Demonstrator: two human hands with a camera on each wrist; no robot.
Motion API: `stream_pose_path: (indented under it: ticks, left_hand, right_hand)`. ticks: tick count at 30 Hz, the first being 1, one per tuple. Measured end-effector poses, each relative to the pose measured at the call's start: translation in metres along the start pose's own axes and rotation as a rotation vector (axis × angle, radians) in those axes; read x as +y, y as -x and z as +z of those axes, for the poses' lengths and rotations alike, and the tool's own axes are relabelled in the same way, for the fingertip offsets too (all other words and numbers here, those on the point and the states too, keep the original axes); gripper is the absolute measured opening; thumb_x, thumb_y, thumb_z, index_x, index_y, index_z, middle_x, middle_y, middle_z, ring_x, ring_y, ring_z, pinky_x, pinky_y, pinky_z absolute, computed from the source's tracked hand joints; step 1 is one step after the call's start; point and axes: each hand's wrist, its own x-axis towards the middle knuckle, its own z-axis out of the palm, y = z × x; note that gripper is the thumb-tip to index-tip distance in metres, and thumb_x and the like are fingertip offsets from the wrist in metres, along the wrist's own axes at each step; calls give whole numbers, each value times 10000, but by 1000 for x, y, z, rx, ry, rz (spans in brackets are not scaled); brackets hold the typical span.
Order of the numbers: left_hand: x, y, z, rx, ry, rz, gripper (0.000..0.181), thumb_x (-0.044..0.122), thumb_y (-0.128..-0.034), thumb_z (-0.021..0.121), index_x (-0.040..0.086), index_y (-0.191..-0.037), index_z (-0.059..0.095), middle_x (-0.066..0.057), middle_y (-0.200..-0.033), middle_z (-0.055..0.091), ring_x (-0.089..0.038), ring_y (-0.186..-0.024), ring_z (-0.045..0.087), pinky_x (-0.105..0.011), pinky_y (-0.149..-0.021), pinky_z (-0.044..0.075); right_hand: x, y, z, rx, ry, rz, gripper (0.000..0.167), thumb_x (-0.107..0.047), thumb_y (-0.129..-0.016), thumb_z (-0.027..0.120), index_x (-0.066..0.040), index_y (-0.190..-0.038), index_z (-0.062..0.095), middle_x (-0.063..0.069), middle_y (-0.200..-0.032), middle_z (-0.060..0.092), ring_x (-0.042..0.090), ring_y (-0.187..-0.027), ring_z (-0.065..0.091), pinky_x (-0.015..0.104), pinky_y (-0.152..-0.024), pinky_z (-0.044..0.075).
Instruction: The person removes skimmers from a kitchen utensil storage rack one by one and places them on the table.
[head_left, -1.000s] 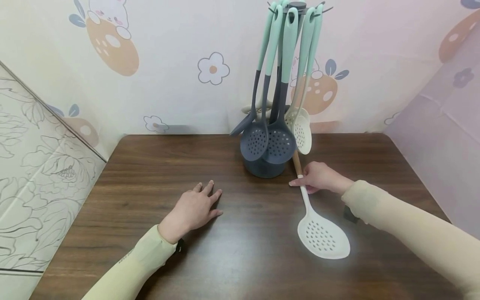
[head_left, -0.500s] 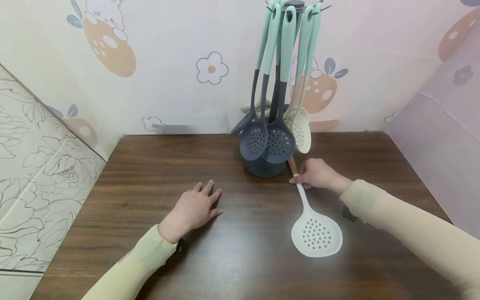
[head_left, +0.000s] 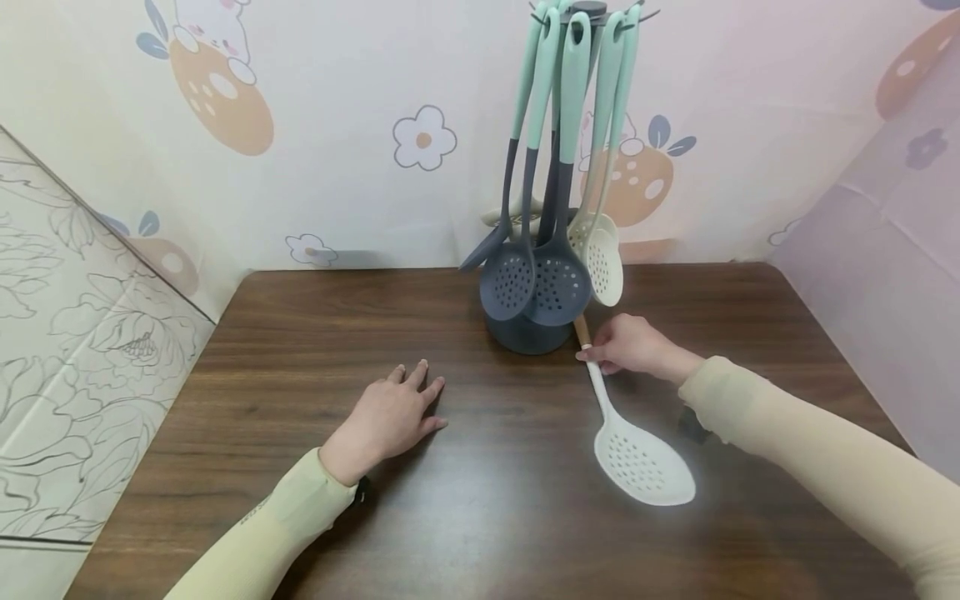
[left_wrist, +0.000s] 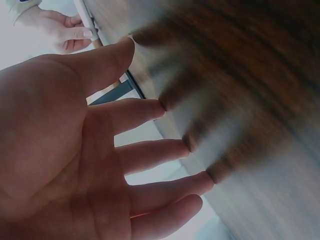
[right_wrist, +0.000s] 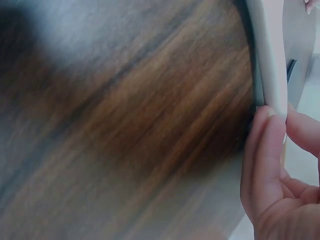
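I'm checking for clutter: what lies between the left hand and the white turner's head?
In the head view, only bare tabletop lies between the left hand and the turner's head.

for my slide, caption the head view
Right grip holds a perforated white turner near a utensil rack; left grip rests on the table.

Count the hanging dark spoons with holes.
2 visible: the left dark spoon and the right dark spoon, side by side at the front of the rack. Others may be hidden.
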Motion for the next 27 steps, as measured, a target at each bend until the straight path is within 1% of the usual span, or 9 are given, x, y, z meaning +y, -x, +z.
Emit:
stream_pose_path:
  ticks: [4,8,11,15,19,23,27]
  left_hand:
    - [0,-1,0,-5,-1,-2,613,576,-969,538,190,-1445,544,-169,-1495,462,-404,-1282,520,-486,-906,520]
    - [0,-1,-1,-6,-7,-3,614,579,-970,534,189,-1446,542,-168,-1495,462,-401,-1280,523,-480,-903,523]
    - [0,0,-1,-6,-7,-4,614,577,-970,537,188,-1445,544,-168,-1494,463,-401,-1279,524,-477,-898,526]
    - [0,0,-1,-9,-2,-6,614,575,-969,540,188,-1445,544,-168,-1496,461,-403,-1282,520,-477,-901,525]
    - [1,0,-1,-14,-5,-10,618,581,-967,537,192,-1447,541,-167,-1499,457,-402,-1288,515,-477,-908,521]
    - [1,0,-1,-16,-4,-10,617,584,-966,538,196,-1446,542,-164,-1498,459,-399,-1288,516,-475,-905,523]
    - [1,0,-1,-11,1,-7,615,584,-964,541,197,-1442,547,-165,-1494,464,-401,-1285,519,-476,-902,524]
  right_hand:
    - [0,-1,1,9,-28,11,236,-249,-864,793,-21,-845,736,47,-729,694,139,-650,681,308,-657,569]
    - [0,-3,1,6,-32,12,225,-244,-867,790,-24,-846,742,51,-732,697,145,-653,684,298,-653,571]
    - [-1,-4,1,0,-21,17,224,-252,-863,793,-35,-834,746,51,-718,696,151,-643,681,297,-644,570]
    - [0,-3,-1,-2,7,22,269,-293,-859,797,-35,-816,735,52,-685,678,159,-611,659,308,-629,560]
    - [3,0,-3,-2,16,25,331,-342,-862,791,-19,-848,724,54,-687,674,162,-612,653,323,-631,553]
    - [7,5,-8,-4,43,5,376,-378,-870,775,-10,-917,714,49,-729,689,168,-663,663,328,-651,545]
    - [13,10,-19,9,95,-35,350,-377,-895,741,-43,-994,705,45,-782,679,197,-730,631,342,-660,511]
